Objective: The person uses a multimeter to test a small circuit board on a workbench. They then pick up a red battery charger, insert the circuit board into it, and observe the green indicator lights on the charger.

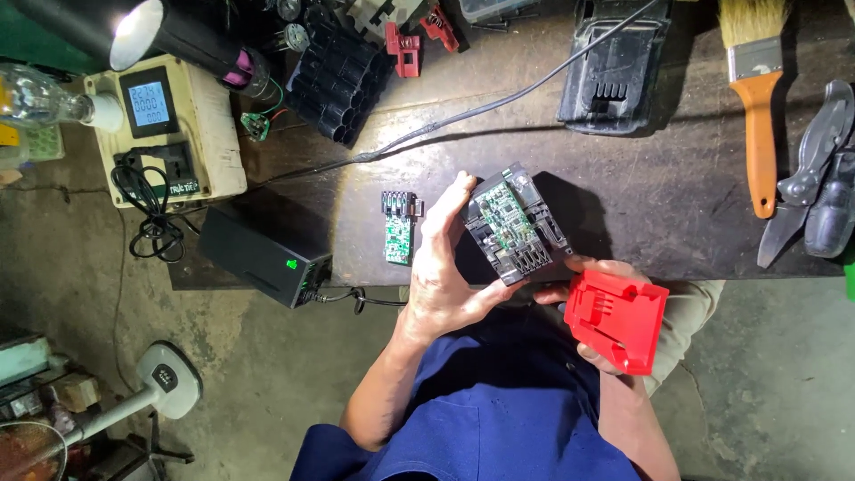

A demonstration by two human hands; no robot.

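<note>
My left hand [443, 272] grips a black battery-pack frame [517, 227] with a green circuit board on its top face, held over the near edge of the dark workbench [641, 191]. My right hand [595, 307] holds a red plastic housing cover [619, 319] just right of and below the frame; its fingers are mostly hidden behind the cover. A second loose green circuit board [397, 228] lies flat on the bench, just left of my left hand.
Black cell holder [338, 80], red clips [405, 46] and a black battery case [614, 76] lie at the back. A paintbrush [757, 98] and snips [815, 169] sit right. A black charger box [267, 254] and beige meter box [165, 129] stand left.
</note>
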